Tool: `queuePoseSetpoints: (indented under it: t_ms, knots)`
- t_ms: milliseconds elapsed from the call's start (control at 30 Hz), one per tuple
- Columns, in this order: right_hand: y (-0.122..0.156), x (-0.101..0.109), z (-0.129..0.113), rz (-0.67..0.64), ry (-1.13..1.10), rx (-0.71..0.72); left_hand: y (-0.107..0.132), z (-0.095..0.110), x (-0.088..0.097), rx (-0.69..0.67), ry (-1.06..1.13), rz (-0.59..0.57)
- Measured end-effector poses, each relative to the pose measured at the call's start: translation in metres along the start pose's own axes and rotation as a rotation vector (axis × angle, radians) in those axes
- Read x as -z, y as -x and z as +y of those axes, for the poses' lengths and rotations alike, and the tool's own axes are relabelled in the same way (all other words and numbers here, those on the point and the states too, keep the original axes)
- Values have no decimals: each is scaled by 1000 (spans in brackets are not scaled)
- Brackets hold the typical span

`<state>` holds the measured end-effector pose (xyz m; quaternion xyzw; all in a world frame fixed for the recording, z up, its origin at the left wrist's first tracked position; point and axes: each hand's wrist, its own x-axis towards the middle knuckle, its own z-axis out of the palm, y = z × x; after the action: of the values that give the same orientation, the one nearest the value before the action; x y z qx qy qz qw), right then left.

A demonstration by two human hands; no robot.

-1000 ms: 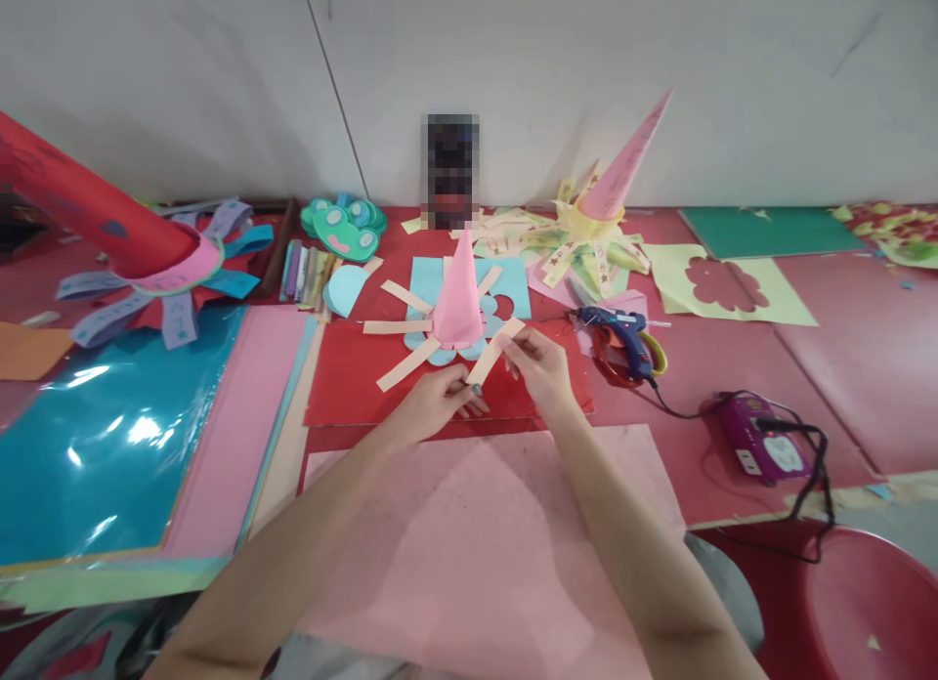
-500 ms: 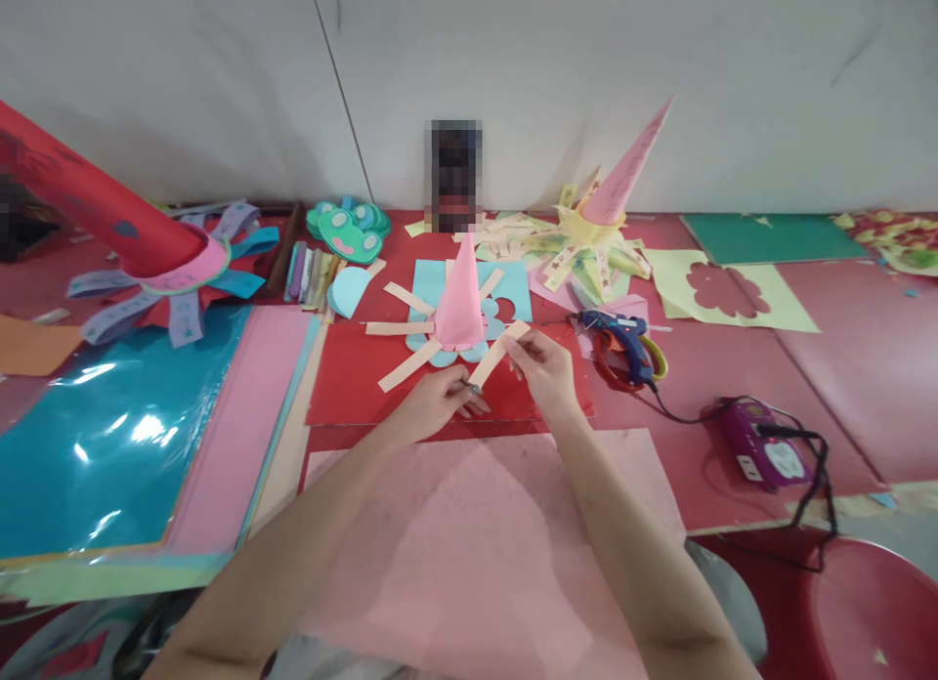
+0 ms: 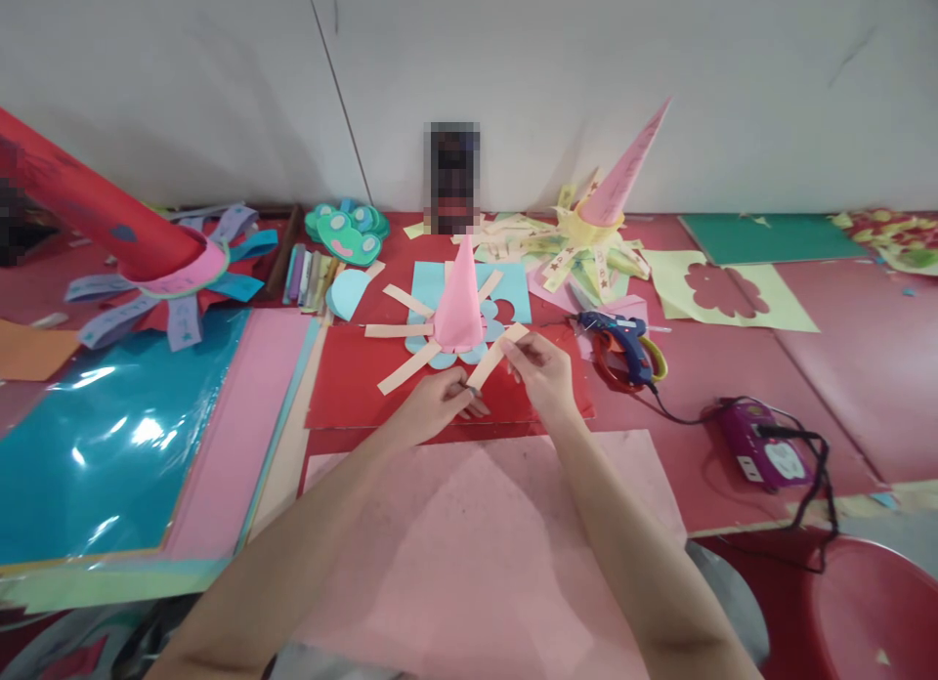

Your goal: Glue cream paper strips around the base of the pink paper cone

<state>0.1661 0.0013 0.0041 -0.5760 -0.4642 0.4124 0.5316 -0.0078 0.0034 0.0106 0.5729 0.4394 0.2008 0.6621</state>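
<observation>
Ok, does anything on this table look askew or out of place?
The tall pink cone at the back leans sharply right, while the nearer pink cone stands upright. The left hand and right hand pinch a peach strip; nothing there looks damaged.

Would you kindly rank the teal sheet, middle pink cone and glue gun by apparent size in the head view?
Teal sheet: largest, though nearest the camera.
Pink cone and glue gun look alike: unranked.
</observation>
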Motion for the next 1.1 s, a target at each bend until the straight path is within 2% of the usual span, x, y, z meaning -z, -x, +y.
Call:
queuePoseSetpoints:
  t_ms: [467,700,967,1100]
  knots:
    - [0,1,-3,81,59,-2,-1,-1,0,-1,41,32]
    - [-2,1,6,113,35,-6,-2,-4,-1,-40,115,33]
    - [-3,0,7,93,-161,-111,-3,-10,1,-71,157,10]
    - [-2,-3,5,121,-166,-147,-2,-9,2,-77,160,9]
